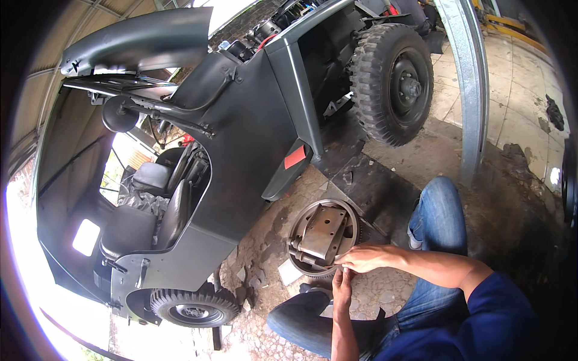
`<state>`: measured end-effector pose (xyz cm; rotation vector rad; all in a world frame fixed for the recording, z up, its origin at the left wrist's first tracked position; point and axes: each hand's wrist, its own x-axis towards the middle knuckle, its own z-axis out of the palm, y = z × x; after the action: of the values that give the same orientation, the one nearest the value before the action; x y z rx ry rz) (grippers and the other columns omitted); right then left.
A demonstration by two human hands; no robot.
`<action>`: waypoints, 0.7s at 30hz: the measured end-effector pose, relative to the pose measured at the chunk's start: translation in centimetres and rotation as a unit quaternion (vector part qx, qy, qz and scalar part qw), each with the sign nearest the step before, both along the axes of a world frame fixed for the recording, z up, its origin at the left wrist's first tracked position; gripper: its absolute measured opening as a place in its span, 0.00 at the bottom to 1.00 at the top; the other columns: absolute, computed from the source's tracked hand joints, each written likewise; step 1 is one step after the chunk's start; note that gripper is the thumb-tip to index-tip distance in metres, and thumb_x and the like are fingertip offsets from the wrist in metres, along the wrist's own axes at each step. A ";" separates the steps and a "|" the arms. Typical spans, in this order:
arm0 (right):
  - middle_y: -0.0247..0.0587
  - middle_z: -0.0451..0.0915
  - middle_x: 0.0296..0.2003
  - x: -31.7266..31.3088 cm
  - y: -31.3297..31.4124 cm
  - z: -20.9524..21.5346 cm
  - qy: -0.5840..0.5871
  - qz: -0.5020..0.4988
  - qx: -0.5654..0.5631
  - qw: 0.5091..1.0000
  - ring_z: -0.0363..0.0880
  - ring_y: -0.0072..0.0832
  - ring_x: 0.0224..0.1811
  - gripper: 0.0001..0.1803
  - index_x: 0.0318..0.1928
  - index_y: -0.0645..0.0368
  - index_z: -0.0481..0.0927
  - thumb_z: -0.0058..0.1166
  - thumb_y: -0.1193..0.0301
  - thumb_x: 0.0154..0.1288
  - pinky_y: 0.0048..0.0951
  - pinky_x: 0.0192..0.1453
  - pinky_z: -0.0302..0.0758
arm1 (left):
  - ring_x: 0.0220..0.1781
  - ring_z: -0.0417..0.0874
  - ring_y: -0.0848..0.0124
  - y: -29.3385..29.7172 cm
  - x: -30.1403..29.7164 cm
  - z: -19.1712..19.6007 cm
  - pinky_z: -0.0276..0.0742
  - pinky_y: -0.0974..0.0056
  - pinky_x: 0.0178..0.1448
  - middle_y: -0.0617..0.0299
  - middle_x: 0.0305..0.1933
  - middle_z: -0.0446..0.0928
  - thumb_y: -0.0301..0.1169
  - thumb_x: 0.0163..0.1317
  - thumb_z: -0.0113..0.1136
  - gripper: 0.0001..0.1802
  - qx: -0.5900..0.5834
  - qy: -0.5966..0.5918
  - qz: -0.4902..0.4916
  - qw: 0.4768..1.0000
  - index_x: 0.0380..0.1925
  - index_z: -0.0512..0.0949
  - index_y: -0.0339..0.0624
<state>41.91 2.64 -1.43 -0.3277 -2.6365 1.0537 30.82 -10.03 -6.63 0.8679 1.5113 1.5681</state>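
Observation:
On the floor before my folded legs lies a round toothed metal ring, like a flywheel (294, 234). A flat brown metal plate with several holes (326, 228) rests within its rim, and a short metal cylinder (310, 257) lies at the plate's near edge. My right hand (361, 257) reaches in from the right, its fingers closed at the ring's near right edge. Just below it my left hand (342, 287) points upward, fingertips pressed together and meeting the right hand's fingers. Whatever they pinch is too small or hidden to name.
A dark grey open vehicle (241, 162) stands to the left and ahead, with a large treaded front wheel (394, 84). A grey metal post (472, 90) rises at the right. Beside the ring lie a white sheet (289, 272), stone fragments and a dark floor mat (382, 189).

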 end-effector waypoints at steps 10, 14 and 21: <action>0.47 0.82 0.34 0.6 -0.4 3.0 -0.028 0.032 -0.175 0.984 0.75 0.28 0.27 0.23 0.65 0.30 0.70 0.40 0.69 0.75 0.32 0.37 0.73 | 0.35 0.73 0.74 -0.5 -1.1 0.4 0.68 0.66 0.43 0.64 0.31 0.74 0.41 0.74 0.45 0.17 0.109 -0.164 -0.032 0.980 0.36 0.75 0.38; 0.43 0.83 0.29 0.5 -0.1 2.6 -0.036 -0.021 -0.144 0.989 0.73 0.24 0.25 0.22 0.66 0.34 0.70 0.38 0.69 0.76 0.31 0.35 0.73 | 0.41 0.77 0.67 -0.2 -1.5 -0.7 0.72 0.58 0.54 0.58 0.35 0.76 0.33 0.73 0.45 0.11 0.080 -0.213 -0.052 0.972 0.39 0.71 0.37; 0.51 0.83 0.44 0.4 0.0 1.9 -0.041 -0.016 -0.078 0.996 0.83 0.44 0.45 0.19 0.61 0.49 0.74 0.41 0.65 0.74 0.42 0.49 0.76 | 0.49 0.81 0.70 -0.2 -1.4 -0.5 0.74 0.67 0.56 0.56 0.46 0.80 0.40 0.74 0.47 0.19 0.009 -0.034 -0.022 0.999 0.51 0.74 0.33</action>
<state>42.32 2.62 0.51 -0.4540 -2.6152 1.2643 29.40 -10.28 -7.17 0.8441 1.4220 1.5668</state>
